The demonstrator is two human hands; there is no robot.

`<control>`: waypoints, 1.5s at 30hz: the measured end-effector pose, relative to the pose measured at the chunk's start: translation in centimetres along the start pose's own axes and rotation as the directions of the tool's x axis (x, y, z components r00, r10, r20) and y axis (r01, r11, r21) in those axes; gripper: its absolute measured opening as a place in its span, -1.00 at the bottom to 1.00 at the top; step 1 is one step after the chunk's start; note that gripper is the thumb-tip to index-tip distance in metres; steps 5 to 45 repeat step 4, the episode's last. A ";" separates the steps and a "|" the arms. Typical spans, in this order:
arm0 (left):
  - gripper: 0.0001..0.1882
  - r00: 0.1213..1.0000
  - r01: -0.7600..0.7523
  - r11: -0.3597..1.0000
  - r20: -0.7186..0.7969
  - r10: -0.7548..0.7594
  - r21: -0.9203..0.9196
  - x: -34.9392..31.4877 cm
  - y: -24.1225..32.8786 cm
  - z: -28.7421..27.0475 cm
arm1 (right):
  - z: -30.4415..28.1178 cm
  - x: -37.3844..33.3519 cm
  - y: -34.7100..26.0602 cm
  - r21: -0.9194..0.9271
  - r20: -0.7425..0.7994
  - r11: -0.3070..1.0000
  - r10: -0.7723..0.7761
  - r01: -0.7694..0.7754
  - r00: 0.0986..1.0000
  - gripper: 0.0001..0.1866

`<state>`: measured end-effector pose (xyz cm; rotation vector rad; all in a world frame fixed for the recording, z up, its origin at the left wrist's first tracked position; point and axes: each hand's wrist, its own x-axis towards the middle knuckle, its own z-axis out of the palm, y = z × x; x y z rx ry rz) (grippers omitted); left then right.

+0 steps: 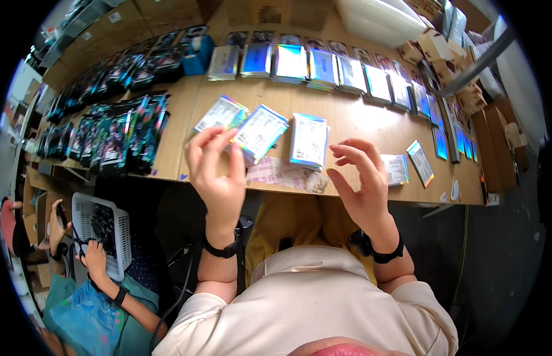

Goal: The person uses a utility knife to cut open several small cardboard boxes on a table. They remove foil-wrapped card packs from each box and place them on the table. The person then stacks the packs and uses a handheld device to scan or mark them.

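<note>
Three small piles of white printed cards with shiny rainbow edges lie on the wooden table before me. Fingers apart, my left hand (pixel 217 169) reaches over the near edges of the left pile (pixel 219 113) and the tilted middle pile (pixel 261 132). Its fingertips are at the corner between them, and I cannot tell how firmly they touch. The right pile (pixel 308 139) stands squarer, with several cards stacked. Just to its right, my right hand (pixel 362 181) is open with curved fingers, holding nothing. Beyond that hand lie a flat card (pixel 394 169) and a slanted card (pixel 420 163).
A row of shiny card stacks (pixel 320 66) curves along the table's back. Dark foil packets (pixel 116 139) are heaped at left, beside a blue box (pixel 197 56). Below left, a co-worker's hands (pixel 95 258) hold scissors near a white basket (pixel 119 216). A pole (pixel 480 59) crosses upper right.
</note>
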<state>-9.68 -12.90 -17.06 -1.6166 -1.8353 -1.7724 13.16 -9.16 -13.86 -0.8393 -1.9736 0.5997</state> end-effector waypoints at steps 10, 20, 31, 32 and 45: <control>-0.62 0.989 0.080 0.965 0.103 -0.109 0.250 3.1 -3.5 -3.5 | 1.1 2.4 -2.5 0.052 0.185 0.998 -0.039 0.030 0.982 -0.61; -0.62 0.989 0.080 0.965 0.103 -0.109 0.250 3.1 -3.5 -3.5 | 1.1 2.4 -2.5 0.052 0.185 0.998 -0.039 0.030 0.982 -0.61; -0.62 0.989 0.080 0.965 0.103 -0.109 0.250 3.1 -3.5 -3.5 | 1.1 2.4 -2.5 0.052 0.185 0.998 -0.039 0.030 0.982 -0.61; -0.62 0.989 0.080 0.965 0.103 -0.109 0.250 3.1 -3.5 -3.5 | 1.1 2.4 -2.5 0.052 0.185 0.998 -0.039 0.030 0.982 -0.61; -0.62 0.989 0.080 0.965 0.103 -0.109 0.250 3.1 -3.5 -3.5 | 1.1 2.4 -2.5 0.052 0.185 0.998 -0.039 0.030 0.982 -0.61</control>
